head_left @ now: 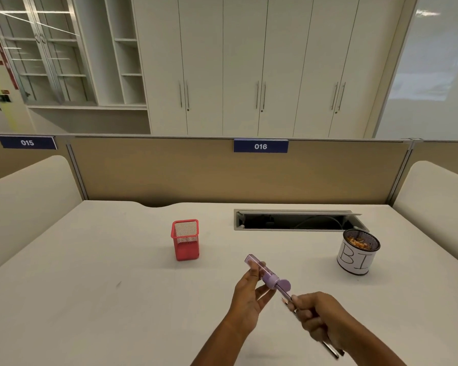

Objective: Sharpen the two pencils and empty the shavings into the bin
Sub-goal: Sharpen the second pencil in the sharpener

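My left hand [249,294] grips a purple, see-through tube sharpener [259,270], tilted up to the left with its round lid flap hanging open. My right hand [317,315] is closed on a pencil [283,292] whose front end is pushed into the sharpener's mouth. Beside it a second dark pencil tip [284,301] pokes out of the same fist, and a pencil's back end [333,353] sticks out behind the hand. The bin [356,260], a black mesh cup wrapped in white paper lettered "BI", stands at the right with orange shavings inside.
A red mesh pencil holder [185,240] stands on the white desk [90,286] left of centre. An open cable slot [294,220] is cut into the desk behind the bin. Tan partition panels [196,170] close off the back, and cream side dividers flank the desk.
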### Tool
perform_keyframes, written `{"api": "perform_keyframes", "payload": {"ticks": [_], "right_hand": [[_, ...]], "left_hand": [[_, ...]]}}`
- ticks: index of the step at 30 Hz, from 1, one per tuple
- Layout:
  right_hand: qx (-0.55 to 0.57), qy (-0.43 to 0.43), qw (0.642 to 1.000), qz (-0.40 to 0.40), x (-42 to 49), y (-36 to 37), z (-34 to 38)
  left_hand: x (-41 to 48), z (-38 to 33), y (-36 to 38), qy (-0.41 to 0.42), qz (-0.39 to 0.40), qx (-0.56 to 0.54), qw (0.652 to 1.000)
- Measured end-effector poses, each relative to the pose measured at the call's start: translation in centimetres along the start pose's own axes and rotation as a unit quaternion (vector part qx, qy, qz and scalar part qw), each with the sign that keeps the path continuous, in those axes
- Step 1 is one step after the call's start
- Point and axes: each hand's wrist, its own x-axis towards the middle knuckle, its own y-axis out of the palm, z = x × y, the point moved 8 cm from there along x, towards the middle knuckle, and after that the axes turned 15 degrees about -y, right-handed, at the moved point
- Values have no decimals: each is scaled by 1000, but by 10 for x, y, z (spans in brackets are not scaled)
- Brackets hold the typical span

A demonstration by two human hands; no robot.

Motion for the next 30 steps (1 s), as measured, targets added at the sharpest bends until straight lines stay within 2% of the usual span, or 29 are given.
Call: {"api": "perform_keyframes", "payload": {"ticks": [2,4,5,7,9,12,13,15,17,19,21,22,23,24,25,26,27,29,30], "right_hand": [[140,62,988,27,-2,7,-8],[186,71,979,38,-3,11,-9],[164,56,984,39,-3,11,-7],[18,-10,1000,19,2,6,2],[-162,-109,980,-23,5,0,21],[-356,-229,904,-60,4,0,40],[-423,-268,862,-71,1,4,45],[-566,-345,741,-103,-3,9,49],[-636,-386,661,-101,-3,16,48],[-649,-428,620,-104,-2,21,48],[-656,-438,608,-93,-7,26,48],[-654,-434,612,-102,-11,26,49],[-636,-408,642,-126,-10,21,50],[-602,-376,691,-141,-6,12,48],[-529,-336,771,-112,1,6,41],[-445,-305,838,-87,3,3,36],[-363,-271,889,-72,2,1,33],[-173,-174,968,-45,3,-1,19],[-65,-104,992,-27,3,2,9]], "left_hand": [[-1,-1,3,-3,8,3,1000],[-1,-1,2,-9,11,3,1000],[0,-1,2,-11,11,-1,1000],[1,-1,-2,-10,2,-5,1000],[2,2,-5,-10,-8,-12,1000],[3,5,-11,-8,-15,-43,999],[4,6,-12,-7,-17,-49,999],[6,6,-14,-5,-19,-51,999],[6,6,-13,-7,-16,-51,999],[5,5,-10,-13,-13,-48,999],[3,3,-7,-16,-10,-39,999],[3,3,-5,-15,-7,-32,999],[2,2,-3,-14,-2,-23,1000],[1,1,-2,-13,3,-14,1000],[0,1,0,-12,6,-9,1000],[0,1,0,-14,7,-4,1000],[0,1,1,-17,7,-1,1000],[0,2,3,-21,9,3,1000],[0,2,4,-21,9,8,1000]]}}
